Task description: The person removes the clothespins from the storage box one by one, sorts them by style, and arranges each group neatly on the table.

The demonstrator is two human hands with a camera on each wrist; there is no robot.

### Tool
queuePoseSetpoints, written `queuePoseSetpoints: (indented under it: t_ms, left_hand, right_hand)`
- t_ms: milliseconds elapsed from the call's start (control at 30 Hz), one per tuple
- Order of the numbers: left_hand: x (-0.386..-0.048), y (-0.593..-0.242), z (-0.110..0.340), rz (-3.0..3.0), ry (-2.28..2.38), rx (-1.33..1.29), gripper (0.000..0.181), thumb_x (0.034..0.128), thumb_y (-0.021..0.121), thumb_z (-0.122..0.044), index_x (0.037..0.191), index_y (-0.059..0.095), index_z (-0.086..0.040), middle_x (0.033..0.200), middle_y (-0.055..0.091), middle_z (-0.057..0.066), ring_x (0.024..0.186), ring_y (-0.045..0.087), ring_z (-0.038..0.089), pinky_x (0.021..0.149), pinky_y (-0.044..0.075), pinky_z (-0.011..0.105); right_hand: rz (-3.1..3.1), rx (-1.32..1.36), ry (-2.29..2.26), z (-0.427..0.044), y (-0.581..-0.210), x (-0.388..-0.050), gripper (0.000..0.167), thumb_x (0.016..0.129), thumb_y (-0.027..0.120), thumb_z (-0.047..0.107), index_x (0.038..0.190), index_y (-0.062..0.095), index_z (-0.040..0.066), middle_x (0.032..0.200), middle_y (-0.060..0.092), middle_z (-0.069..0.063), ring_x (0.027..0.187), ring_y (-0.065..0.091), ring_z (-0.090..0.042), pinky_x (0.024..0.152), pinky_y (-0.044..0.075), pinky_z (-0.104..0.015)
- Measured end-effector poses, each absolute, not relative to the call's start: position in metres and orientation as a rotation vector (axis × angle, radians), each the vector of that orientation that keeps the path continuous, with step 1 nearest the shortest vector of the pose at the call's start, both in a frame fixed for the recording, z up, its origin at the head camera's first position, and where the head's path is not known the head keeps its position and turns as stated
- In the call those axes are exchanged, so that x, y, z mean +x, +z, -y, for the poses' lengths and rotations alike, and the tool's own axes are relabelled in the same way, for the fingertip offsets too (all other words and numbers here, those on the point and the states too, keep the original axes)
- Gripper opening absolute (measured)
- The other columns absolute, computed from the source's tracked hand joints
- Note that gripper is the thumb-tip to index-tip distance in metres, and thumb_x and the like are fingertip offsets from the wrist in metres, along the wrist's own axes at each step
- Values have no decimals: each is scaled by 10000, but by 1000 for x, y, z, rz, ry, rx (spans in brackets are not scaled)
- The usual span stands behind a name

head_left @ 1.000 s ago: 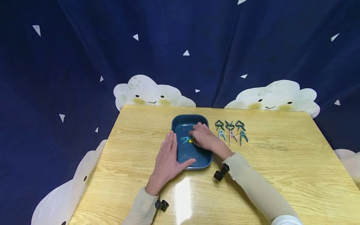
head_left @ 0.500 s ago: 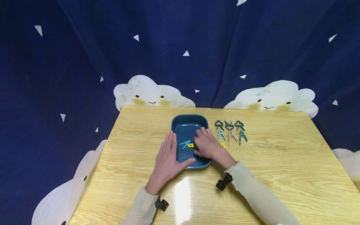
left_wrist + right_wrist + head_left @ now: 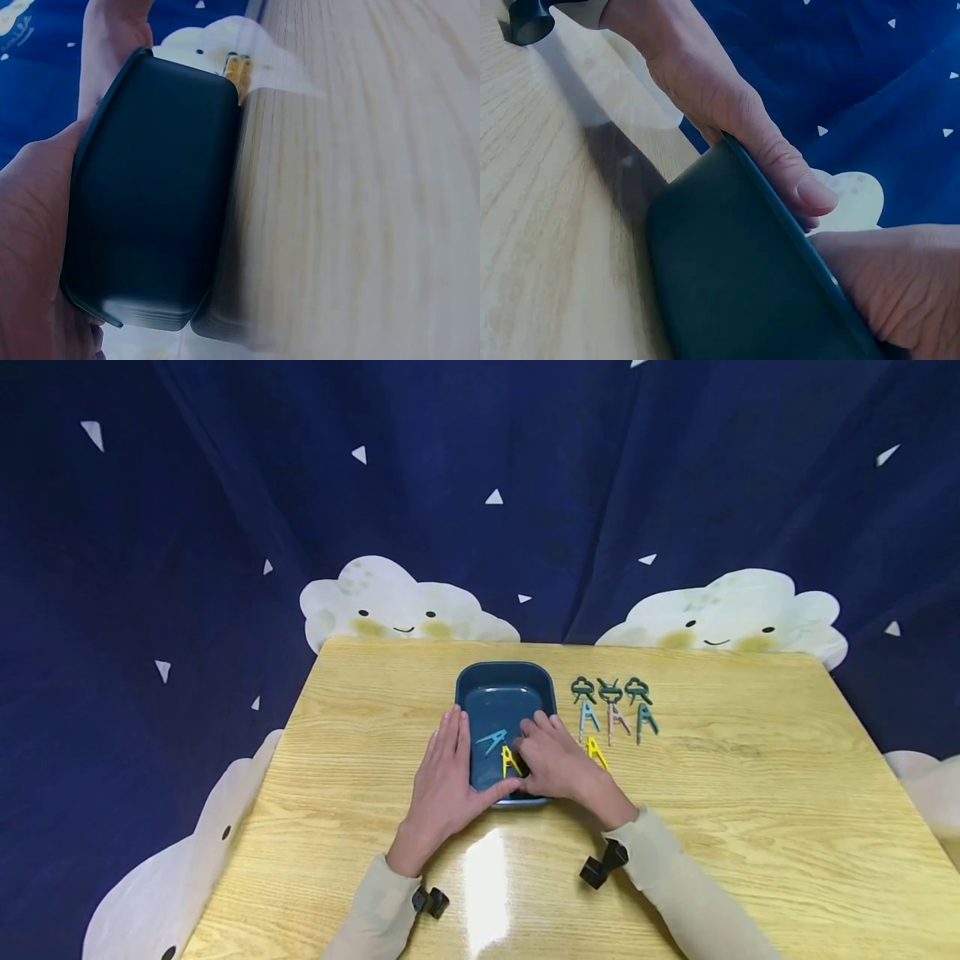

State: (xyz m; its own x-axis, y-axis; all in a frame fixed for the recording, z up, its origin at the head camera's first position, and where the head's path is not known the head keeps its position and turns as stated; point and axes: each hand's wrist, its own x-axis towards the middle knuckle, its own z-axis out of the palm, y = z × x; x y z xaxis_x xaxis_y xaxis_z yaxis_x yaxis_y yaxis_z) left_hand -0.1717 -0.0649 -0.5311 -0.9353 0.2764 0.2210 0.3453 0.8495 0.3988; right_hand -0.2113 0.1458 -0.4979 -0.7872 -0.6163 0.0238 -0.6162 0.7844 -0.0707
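My left hand [image 3: 447, 777] lies along the left rim of a dark blue tray [image 3: 498, 697], its fingers straight and the thumb stretched across the front corner. The right hand [image 3: 558, 762] reaches into the tray from the right with bent fingers. Just left of those fingers is a yellow clothespin [image 3: 509, 761]. Whether they touch or pinch anything is hidden. A light blue clothespin [image 3: 493, 741] lies farther left on the tray floor. In the right wrist view, the tray wall [image 3: 735, 255] hides the fingertips. The left wrist view shows the tray's side [image 3: 154, 187].
Right of the tray on the wooden table [image 3: 750, 760] are dark clips [image 3: 611, 691] in a row. Below them lie a light blue clothespin [image 3: 588, 719], a pink one [image 3: 617, 719] and a teal one [image 3: 646, 721]. Another yellow clothespin [image 3: 596, 752] lies beside my right wrist.
My right hand has moved toward the tray's front. The yellow clothespin in the tray has shifted forward and turned, and more of it shows. The left hand has stayed on the rim.
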Motion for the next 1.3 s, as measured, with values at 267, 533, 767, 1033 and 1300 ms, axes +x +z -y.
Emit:
queuePoseSetpoints:
  t_ms: [267, 533, 767, 1033, 1300]
  left_hand:
    - [-172, -531, 65, 2883, -662, -482, 1305, 810, 496, -932, 1664, 138, -12, 1752, 98, 144, 1622, 6, 219, 1289, 180, 473]
    - [-169, -530, 67, 2903, -641, -483, 1305, 813, 470, -941, 1667, 104, -24, 1756, 75, 131, 1623, 0, 222, 1288, 186, 476]
    - [-171, -529, 65, 2875, -659, -492, 1296, 820, 518, -913, 1663, 128, -9, 1748, 111, 156, 1623, 39, 251, 1284, 196, 487]
    - [-172, -530, 65, 2903, -644, -483, 1295, 821, 548, -894, 1667, 93, -26, 1754, 85, 141, 1619, -26, 204, 1294, 158, 463]
    - [-172, -529, 65, 2898, -640, -482, 1295, 819, 510, -917, 1668, 109, -25, 1757, 67, 124, 1622, -6, 216, 1293, 167, 461]
  right_hand:
    - [-3056, -1009, -188, -145, -510, -210, 521, 779, 873, 473, 1105, 745, 86, 918, 544, -30, 873, 388, -246, 753, 305, -374]
    - [-3065, -999, -227, -144, -512, -207, 591, 745, 897, 466, 1189, 752, 103, 906, 541, -17, 851, 374, -234, 746, 291, -362]
    - [-3082, -1013, -193, -145, -514, -209, 566, 733, 901, 445, 1158, 762, 98, 870, 506, -11, 829, 343, -238, 743, 265, -364]
    - [-3080, -1007, -205, -145, -516, -212, 499, 743, 893, 413, 1116, 773, 105, 874, 514, -4, 830, 351, -230, 740, 272, -360]
    - [-3087, -993, -163, -144, -516, -212, 468, 753, 877, 417, 1065, 767, 86, 863, 507, -19, 828, 357, -244, 738, 276, -367]
